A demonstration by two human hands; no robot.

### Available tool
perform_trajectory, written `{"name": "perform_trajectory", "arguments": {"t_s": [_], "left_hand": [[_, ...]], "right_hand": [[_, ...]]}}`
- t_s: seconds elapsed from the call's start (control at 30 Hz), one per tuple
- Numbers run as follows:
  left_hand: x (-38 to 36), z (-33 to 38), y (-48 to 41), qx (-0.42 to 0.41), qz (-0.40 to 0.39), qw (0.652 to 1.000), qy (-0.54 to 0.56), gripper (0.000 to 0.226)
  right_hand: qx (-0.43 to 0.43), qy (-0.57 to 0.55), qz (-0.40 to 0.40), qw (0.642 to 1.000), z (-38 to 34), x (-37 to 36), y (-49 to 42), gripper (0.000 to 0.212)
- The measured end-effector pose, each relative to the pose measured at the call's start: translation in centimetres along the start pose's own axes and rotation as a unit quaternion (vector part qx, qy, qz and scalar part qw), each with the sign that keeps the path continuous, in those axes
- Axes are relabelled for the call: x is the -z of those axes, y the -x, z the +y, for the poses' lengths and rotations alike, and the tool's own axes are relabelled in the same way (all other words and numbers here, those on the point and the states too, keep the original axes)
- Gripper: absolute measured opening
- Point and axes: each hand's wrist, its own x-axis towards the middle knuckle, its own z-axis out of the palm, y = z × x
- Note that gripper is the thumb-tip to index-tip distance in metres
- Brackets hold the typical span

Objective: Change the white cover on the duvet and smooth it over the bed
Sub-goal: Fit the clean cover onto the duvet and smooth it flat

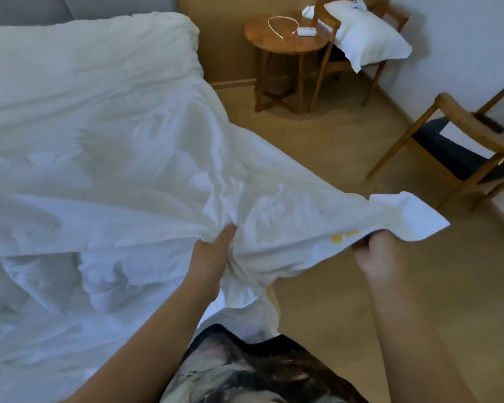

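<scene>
The white duvet cover (134, 158) lies rumpled across the bed, filling the left and middle of the view. Its near right corner (405, 216) is lifted off the bed and stretched out over the floor; yellow lettering shows near its edge. My left hand (213, 257) grips a bunched fold of the cover at the bed's near edge. My right hand (376, 254), blurred, holds the corner's lower edge from underneath, fingers curled into the fabric.
A round wooden side table (285, 39) with a white cable and a small white box stands beyond the bed. A wooden chair holding a white pillow (367, 33) is beside it. A second wooden chair (472, 141) is at right. Tan floor (346, 286) lies between.
</scene>
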Motion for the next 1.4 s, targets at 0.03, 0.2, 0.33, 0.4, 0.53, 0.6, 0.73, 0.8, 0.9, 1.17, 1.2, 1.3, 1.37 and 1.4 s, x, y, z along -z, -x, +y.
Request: {"name": "perform_trajectory", "arguments": {"t_s": [0.03, 0.2, 0.33, 0.4, 0.53, 0.6, 0.73, 0.8, 0.9, 1.17, 1.2, 1.3, 1.37, 1.4], "left_hand": [[-0.7, -0.4, -0.1, 0.023, -0.008, 1.0, 0.005, 0.03], [-0.5, -5.3, -1.5, 0.129, 0.05, 0.987, 0.083, 0.037], [-1.1, -10.1, -2.0, 0.18, 0.115, 0.972, 0.103, 0.043], [-2.2, -11.7, -2.4, 0.203, 0.128, 0.968, 0.081, 0.044], [-3.0, -13.8, -5.1, 0.219, 0.132, 0.964, 0.068, 0.042], [-2.7, -14.6, -6.1, 0.23, 0.138, 0.961, 0.069, 0.04], [-2.2, -15.5, -6.9, 0.232, 0.132, 0.962, 0.053, 0.028], [-2.1, -15.5, -7.0, 0.227, 0.142, 0.963, 0.046, 0.016], [-2.2, -14.9, -6.6, 0.219, 0.11, 0.969, 0.033, 0.008], [-1.6, -10.6, -5.1, 0.096, 0.048, 0.985, -0.134, 0.04], [-1.5, -9.9, -5.5, 0.057, 0.042, 0.979, -0.192, 0.044], [-0.9, -7.9, -8.2, -0.066, 0.029, 0.908, -0.412, 0.056], [-0.8, -7.3, -10.8, -0.103, 0.011, 0.848, -0.52, 0.066], [-0.9, -7.4, -11.8, -0.101, 0.01, 0.823, -0.56, 0.071]], "right_hand": [[-0.017, -0.036, 0.003, 0.999, 1.0, 0.7, -0.6, 0.026], [-0.14, -0.136, 0.026, 0.98, 7.4, 4.8, -2.5, 0.029], [-0.202, -0.153, 0.068, 0.965, 11.7, 5.3, -4.2, 0.031], [-0.25, -0.209, 0.037, 0.945, 13.7, 4.4, -4.6, 0.034], [-0.282, -0.269, 0.058, 0.919, 16.8, 3.4, -5.6, 0.047], [-0.29, -0.276, 0.074, 0.913, 18.2, 3.3, -5.0, 0.053], [-0.323, -0.301, 0.088, 0.893, 20.3, 2.4, -1.7, 0.061], [-0.363, -0.233, 0.086, 0.898, 20.9, 1.3, 0.4, 0.074], [-0.388, -0.095, 0.033, 0.916, 20.4, -1.6, 1.8, 0.084], [-0.399, 0.13, 0.106, 0.901, 21.2, -4.6, -6.2, 0.015], [-0.382, 0.147, 0.099, 0.907, 20.9, -4.5, -6.6, 0.025], [-0.363, 0.09, 0.084, 0.924, 20.0, -4.2, -7.6, 0.031], [-0.335, -0.029, 0.101, 0.936, 19.2, -4.0, -7.1, 0.03], [-0.318, -0.054, 0.105, 0.941, 19.0, -3.5, -6.5, 0.034]]}}
